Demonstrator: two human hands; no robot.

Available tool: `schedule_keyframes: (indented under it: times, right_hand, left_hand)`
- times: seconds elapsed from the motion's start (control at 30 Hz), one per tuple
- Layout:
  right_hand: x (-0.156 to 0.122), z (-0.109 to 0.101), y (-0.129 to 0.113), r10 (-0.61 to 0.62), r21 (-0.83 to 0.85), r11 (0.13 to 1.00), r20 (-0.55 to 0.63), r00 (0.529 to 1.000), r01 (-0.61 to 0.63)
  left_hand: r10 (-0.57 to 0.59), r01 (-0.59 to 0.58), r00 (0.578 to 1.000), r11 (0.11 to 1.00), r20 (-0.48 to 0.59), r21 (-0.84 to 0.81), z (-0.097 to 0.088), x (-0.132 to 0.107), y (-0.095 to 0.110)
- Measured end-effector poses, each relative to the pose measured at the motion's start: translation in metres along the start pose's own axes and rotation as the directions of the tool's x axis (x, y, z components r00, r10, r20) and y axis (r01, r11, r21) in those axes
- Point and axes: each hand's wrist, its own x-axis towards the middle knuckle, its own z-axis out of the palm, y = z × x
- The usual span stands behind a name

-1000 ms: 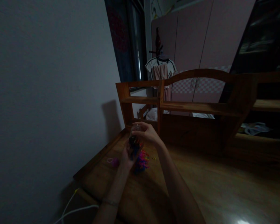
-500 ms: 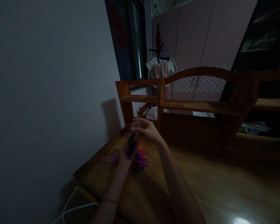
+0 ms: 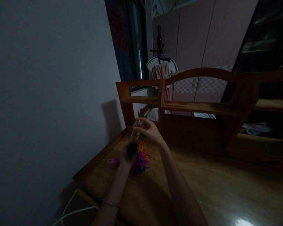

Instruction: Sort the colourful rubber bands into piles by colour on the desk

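Observation:
My right hand (image 3: 149, 130) is closed around a clear, see-through bottle (image 3: 135, 133), which is tilted with its narrower end down to the left. Directly below that end, my left hand (image 3: 126, 159) holds a dark bundle (image 3: 132, 150) that looks like small black bands; its exact kind is hard to make out in the dim light. On the desk just right of my left hand lies a pile of small multicoloured bands (image 3: 143, 158). To the left rests a purple round thing with a pale loop (image 3: 114, 162).
A wooden desk (image 3: 191, 182) spreads to the right, with a wooden shelf rack (image 3: 193, 106) along its back. One small yellowish band (image 3: 155, 159) lies beside the pile. A white wall (image 3: 61, 94) stands close on the left, and a white cable (image 3: 80, 209) hangs at the front left edge.
The dark bundle shows more fully in my left hand, below the bottle's lower end, which now looks clearer. My right hand has barely moved.

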Motion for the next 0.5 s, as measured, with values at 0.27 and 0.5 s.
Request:
schedule_keyframes:
  times: [0.27,0.5]
  right_hand:
    - [-0.003,0.002,-0.015,-0.094,-0.042,0.995,0.038,0.995,0.095]
    - [-0.009,0.005,-0.028,-0.089,-0.269,0.955,0.135,0.987,0.123]
  left_hand:
    - [-0.063,0.094,0.950,0.992,0.305,-0.089,0.001,-0.019,-0.001]
    - [-0.027,0.006,0.979,0.994,0.200,0.107,-0.001,-0.027,0.001]
